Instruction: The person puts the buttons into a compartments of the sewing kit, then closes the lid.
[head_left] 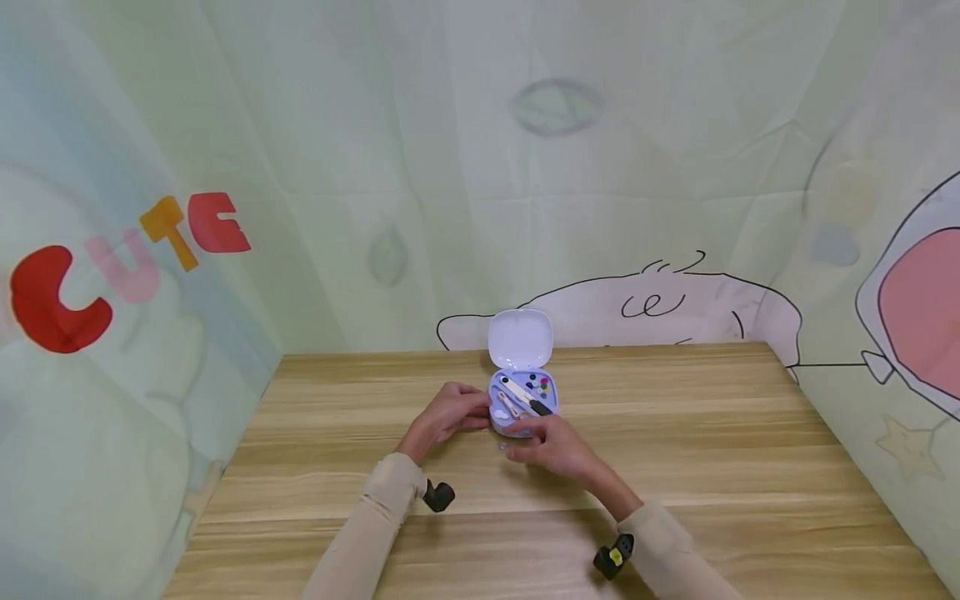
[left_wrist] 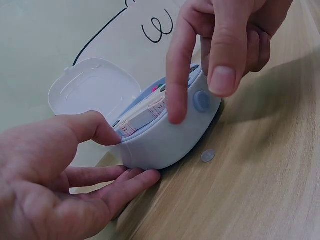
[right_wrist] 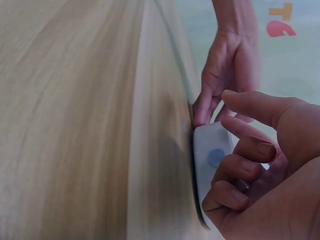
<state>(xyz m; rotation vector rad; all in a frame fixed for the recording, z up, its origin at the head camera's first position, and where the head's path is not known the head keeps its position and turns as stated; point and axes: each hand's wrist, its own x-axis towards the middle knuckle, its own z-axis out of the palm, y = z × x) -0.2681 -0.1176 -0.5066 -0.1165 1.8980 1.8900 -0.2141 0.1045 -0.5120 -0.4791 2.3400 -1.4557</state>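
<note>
An open sewing kit box (head_left: 494, 422), pale blue and white, stands on the table with its lid (head_left: 521, 340) raised at the back. My left hand (head_left: 450, 412) grips its left side, thumb on the rim and fingers low against the wall (left_wrist: 160, 145). Over the front edge hovers my right hand (head_left: 558, 448), index finger extended, other fingers loosely bent, nothing held. Inside lie a black-ended tool (head_left: 539, 407), coloured pins or buttons (head_left: 543, 382) and a tape measure (left_wrist: 145, 119). A small clear round disc (left_wrist: 207, 155) lies on the table before the box.
The wood-grain table (head_left: 337, 400) runs back to a printed cloth backdrop (head_left: 375, 167) close behind the lid. Black wrist cameras sit on both sleeves, one at the left cuff (head_left: 439, 497) and one at the right (head_left: 613, 557).
</note>
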